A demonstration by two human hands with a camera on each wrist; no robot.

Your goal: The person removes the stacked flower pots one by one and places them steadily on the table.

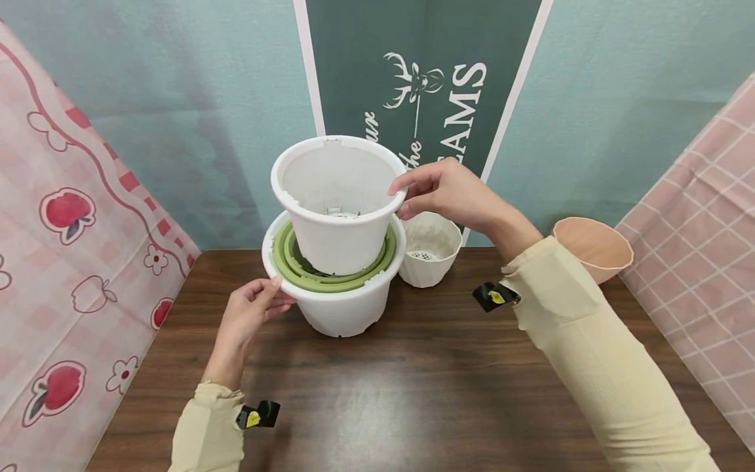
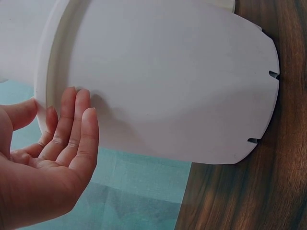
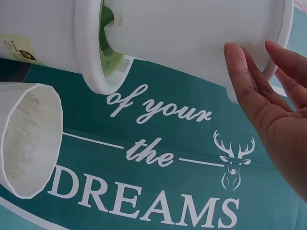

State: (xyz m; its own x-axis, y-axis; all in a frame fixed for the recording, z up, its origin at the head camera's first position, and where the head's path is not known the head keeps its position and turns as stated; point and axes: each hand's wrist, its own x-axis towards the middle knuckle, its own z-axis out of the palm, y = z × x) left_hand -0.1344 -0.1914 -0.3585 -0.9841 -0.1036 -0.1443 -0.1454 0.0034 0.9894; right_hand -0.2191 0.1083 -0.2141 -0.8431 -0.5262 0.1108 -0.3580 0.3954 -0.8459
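Note:
A large white flowerpot [image 1: 342, 314] stands upright on the wooden table, with green flowerpots [image 1: 321, 286] nested inside it. My left hand [image 1: 250, 311] pinches its rim at the left, thumb on the edge and fingers against the outer wall [image 2: 158, 96]. Above the nest, a smaller white flowerpot [image 1: 342, 242] is held by its right rim in my right hand [image 1: 442, 190]. Its bottom is still within the green pots' opening. In the right wrist view, the fingers [image 3: 240, 67] lie along the smaller pot's wall [image 3: 187, 38] below its rim.
A faceted white pot [image 1: 427, 265] stands just right of the nest. Farther right is a peach pot [image 1: 592, 246], partly behind my right sleeve. A teal cloth [image 1: 194, 98] hangs behind the brown table [image 1: 377, 406], and patterned pink cloths hang at both sides.

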